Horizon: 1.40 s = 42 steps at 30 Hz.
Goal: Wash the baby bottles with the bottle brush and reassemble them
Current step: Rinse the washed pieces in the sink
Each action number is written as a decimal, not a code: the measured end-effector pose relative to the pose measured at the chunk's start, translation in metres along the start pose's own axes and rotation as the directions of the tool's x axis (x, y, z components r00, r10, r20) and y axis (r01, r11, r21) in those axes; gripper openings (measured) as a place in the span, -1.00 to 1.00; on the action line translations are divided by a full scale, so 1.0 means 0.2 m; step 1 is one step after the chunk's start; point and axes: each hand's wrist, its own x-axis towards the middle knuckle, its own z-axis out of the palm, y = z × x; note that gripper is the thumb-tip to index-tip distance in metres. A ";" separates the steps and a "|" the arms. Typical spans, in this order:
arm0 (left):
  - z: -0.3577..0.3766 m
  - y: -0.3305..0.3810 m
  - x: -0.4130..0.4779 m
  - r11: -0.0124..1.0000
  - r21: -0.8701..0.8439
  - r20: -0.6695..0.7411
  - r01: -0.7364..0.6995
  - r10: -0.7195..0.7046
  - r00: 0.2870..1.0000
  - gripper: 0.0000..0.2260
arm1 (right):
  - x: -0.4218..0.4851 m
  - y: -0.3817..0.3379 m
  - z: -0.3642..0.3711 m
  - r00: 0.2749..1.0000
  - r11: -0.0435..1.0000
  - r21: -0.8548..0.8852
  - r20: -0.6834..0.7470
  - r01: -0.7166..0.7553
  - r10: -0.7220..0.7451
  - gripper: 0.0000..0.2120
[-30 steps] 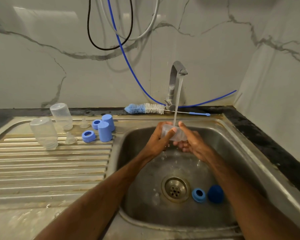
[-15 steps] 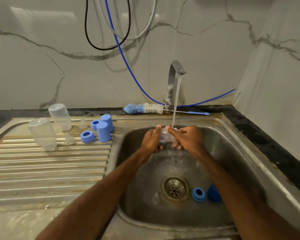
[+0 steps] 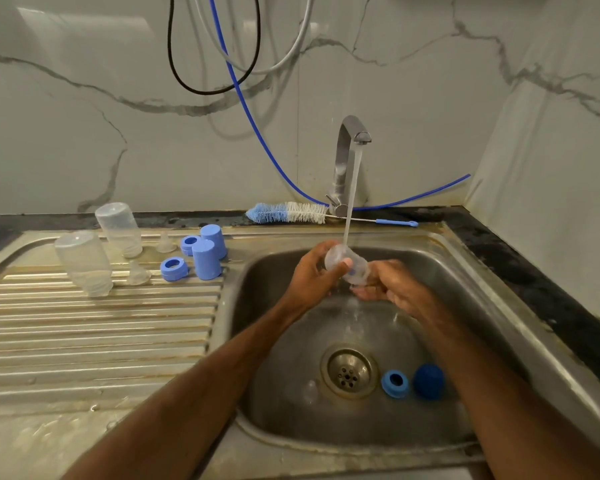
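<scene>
Left hand (image 3: 310,275) clasped round a small clear plastic baby bottle (image 3: 347,263), held tilted over the steel sink basin (image 3: 458,282) beneath the thin stream from the curved metal tap (image 3: 342,168). Right hand (image 3: 395,289) at the bottle's lower end, fingertips tucked behind it, grip impossible to tell. Down by the drain, a blue screw ring (image 3: 394,383), a dark blue domed cap (image 3: 428,381) and a faint clear teat (image 3: 309,391), barely legible. Blue-and-white bristled bottle brush (image 3: 288,213) lying behind the basin, beside the tap's base.
</scene>
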 end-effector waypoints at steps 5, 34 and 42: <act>0.01 -0.03 0.00 0.987 0.156 -0.035 0.029 -0.024 0.999 -0.52 | 0.01 0.06 0.01 0.960 0.736 -0.618 0.135 0.276 -0.247 -0.40; 0.00 0.23 0.32 0.876 0.457 -0.036 0.152 -0.152 0.988 -0.08 | 0.03 0.05 0.06 0.909 0.758 -0.535 0.043 0.372 -0.415 -0.42; -0.05 0.29 0.34 0.791 0.612 0.104 0.000 -0.081 0.991 -0.07 | 0.01 0.03 0.09 0.919 0.738 -0.575 0.066 0.354 -0.389 -0.49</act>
